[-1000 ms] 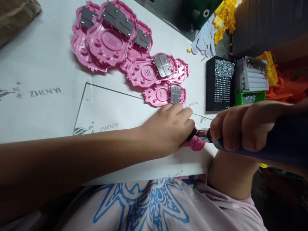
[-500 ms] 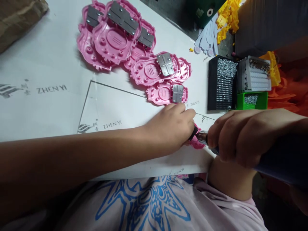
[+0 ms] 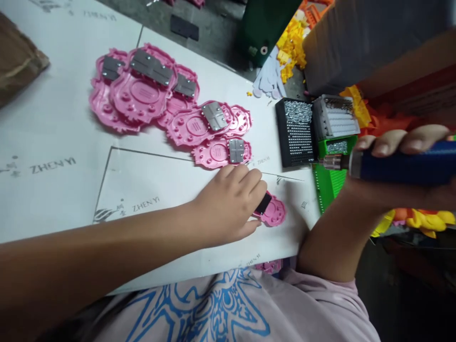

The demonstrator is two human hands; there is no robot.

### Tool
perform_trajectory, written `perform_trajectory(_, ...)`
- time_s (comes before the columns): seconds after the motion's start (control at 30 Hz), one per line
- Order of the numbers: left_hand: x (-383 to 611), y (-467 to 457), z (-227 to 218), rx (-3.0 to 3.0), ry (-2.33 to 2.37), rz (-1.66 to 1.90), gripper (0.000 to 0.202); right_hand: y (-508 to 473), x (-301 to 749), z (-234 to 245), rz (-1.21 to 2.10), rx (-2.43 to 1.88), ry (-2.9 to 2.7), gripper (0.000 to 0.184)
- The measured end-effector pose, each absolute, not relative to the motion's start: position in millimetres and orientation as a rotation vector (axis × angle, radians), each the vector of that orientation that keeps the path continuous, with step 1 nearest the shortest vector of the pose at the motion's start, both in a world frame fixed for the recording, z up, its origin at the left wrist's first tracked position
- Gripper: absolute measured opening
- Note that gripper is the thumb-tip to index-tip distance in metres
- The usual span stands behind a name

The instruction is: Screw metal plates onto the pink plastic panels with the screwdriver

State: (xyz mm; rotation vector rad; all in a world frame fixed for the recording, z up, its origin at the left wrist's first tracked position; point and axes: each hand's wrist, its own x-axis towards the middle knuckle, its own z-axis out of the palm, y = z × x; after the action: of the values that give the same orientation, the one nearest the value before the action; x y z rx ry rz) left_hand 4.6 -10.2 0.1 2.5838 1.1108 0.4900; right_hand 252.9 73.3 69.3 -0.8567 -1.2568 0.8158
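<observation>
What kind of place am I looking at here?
Probably a small toy assembly workbench: identical pink plastic shells with metal plates, a black tray of screws, and a powered screwdriver in the right hand.

**Glossy plastic, brushed metal, matt counter**

The small pink shell (image 3: 274,212) and the pink shells (image 3: 142,95) piled farther back are smooth, moulded plastic with a soft gloss. Their grey plates (image 3: 214,115) look like brushed metal. The screwdriver (image 3: 399,166) has a matt blue plastic grip and a shiny metal nose. The screws in the black plastic tray (image 3: 297,133) glitter. The counter (image 3: 53,133) is smooth, matt white, and the shirt (image 3: 221,308) is printed cloth.
</observation>
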Motion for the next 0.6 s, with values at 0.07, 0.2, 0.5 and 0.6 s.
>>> perform_trajectory(0.07,6,-11,0,2.605,1.126,0.478,0.058,75,235,63,0.631,-0.780,-1.268,0.022)
perform_trajectory(0.2,7,-10,0,2.637,1.100,0.507,0.050,86,232,52,0.541,-0.916,-1.228,0.023)
perform_trajectory(0.5,4,-9,-1,2.633,1.051,0.549,0.058,93,235,49,0.607,-0.912,-1.179,0.020)
perform_trajectory(0.6,3,-9,0,2.648,1.044,0.565,0.060,94,235,49,0.628,-0.923,-1.167,0.021)
